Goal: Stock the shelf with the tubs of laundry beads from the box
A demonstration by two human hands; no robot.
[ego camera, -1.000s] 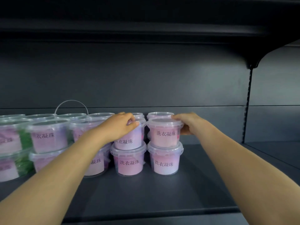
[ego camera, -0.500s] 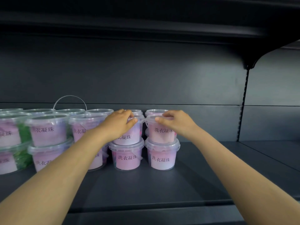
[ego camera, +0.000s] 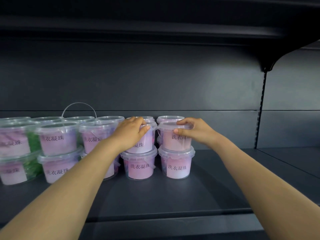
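The upper left tub and upper right tub each sit stacked on a lower tub midway along the dark shelf; the left hand curls its fingers over the upper left tub's lid and side; the right hand grips the upper right tub at its lid, thumb on the front, fingers across the top. To their left stand more stacked pink tubs; beyond those, green-bead tubs.

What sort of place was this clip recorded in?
Probably a shop aisle, or a mock-up of one: a dark metal shelf with a slotted upright and bracket, holding laundry-bead tubs stacked two high, labels outward. The left hand grips one top tub, the right hand the rightmost top tub.
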